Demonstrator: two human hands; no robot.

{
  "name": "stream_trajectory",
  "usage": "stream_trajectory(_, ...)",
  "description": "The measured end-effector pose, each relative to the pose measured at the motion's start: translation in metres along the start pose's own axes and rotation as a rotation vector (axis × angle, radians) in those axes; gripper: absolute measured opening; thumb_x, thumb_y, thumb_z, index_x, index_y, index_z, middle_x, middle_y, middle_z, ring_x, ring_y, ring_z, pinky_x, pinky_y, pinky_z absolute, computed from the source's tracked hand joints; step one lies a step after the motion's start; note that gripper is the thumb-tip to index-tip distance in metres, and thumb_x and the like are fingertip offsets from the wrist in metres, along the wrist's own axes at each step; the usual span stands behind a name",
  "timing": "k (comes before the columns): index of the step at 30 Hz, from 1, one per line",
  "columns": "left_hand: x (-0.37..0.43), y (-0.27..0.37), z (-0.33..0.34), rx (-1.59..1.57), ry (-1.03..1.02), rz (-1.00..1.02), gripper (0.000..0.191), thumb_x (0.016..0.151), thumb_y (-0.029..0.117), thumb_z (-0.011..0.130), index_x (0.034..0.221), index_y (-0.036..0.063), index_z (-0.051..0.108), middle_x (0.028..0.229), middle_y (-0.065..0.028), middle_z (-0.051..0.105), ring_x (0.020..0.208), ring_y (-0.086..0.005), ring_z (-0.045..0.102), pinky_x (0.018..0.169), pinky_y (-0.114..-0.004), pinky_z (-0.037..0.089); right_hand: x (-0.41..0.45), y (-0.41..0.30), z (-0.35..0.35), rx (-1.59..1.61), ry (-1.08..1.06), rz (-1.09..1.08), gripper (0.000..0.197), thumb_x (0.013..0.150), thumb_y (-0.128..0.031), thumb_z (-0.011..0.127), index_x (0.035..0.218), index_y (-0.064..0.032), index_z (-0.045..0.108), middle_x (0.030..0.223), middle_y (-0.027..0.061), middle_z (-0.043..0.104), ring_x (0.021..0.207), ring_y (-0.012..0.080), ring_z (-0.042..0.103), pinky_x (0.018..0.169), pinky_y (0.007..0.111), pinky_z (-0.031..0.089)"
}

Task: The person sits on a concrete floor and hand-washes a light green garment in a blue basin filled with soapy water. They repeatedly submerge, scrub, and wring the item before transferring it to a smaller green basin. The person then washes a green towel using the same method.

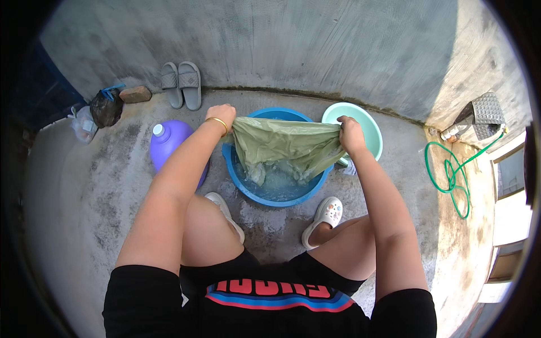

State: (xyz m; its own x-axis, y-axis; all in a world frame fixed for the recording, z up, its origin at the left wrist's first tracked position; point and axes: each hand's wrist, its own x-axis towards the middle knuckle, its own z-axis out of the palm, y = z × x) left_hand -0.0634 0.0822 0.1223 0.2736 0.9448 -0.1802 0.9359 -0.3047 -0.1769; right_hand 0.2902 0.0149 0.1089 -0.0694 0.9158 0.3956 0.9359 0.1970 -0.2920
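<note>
A wet olive-green cloth [283, 139] is stretched between my two hands over a blue plastic basin [277, 202]. My left hand [221, 116], with a gold bangle at the wrist, grips its upper left corner. The upper right corner is in my right hand [352, 134]. The cloth's lower part hangs into cloudy, sudsy water [279, 186] in the basin. Behind my right hand stands a mint-green basin [374, 135], partly covered by that hand. What the mint basin holds is hard to tell.
A purple jug [171, 141] with a white cap stands left of the blue basin, partly behind my left arm. Grey slides [190, 86], a brick [135, 94] and tied plastic bags [105, 109] line the wall. A green hose [450, 177] lies coiled at right. My white clogs [327, 215] flank the basin.
</note>
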Motion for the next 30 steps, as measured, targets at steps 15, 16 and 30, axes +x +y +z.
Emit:
stream_trajectory(15,-0.035,-0.042,-0.048,-0.697,0.108,0.149,0.026,0.073,0.025,0.067,0.079,0.0007,0.062,0.071,-0.0108,0.061,0.064,-0.0209,0.057,0.062,-0.032,0.044,-0.04,-0.025,-0.034,1.399,-0.182,0.998,0.019,0.082,-0.009,0.052,0.095,0.0053,0.055,0.087,0.0145,0.061,0.072,0.0263,0.061,0.067,0.041,0.05)
stream_trajectory(16,-0.03,-0.037,-0.037,-0.847,0.158,0.086,0.028,0.073,0.027,0.066,0.082,0.0001,0.063,0.074,-0.0123,0.062,0.066,-0.0227,0.058,0.063,-0.033,0.044,-0.035,-0.046,-0.054,1.396,-0.233,1.015,0.026,0.085,-0.009,0.045,0.105,0.0068,0.05,0.099,0.0186,0.057,0.084,0.0317,0.059,0.075,0.046,0.049)
stream_trajectory(30,-0.052,0.115,-0.059,-1.495,-0.189,0.033,0.057,0.065,0.031,0.074,0.107,0.0022,0.049,0.098,-0.0066,0.057,0.086,-0.0144,0.056,0.073,-0.026,0.045,-0.021,-0.094,-0.015,2.072,-0.566,0.835,0.023,0.086,-0.019,0.049,0.1,-0.0001,0.052,0.091,0.0161,0.061,0.078,0.0245,0.062,0.07,0.035,0.051)
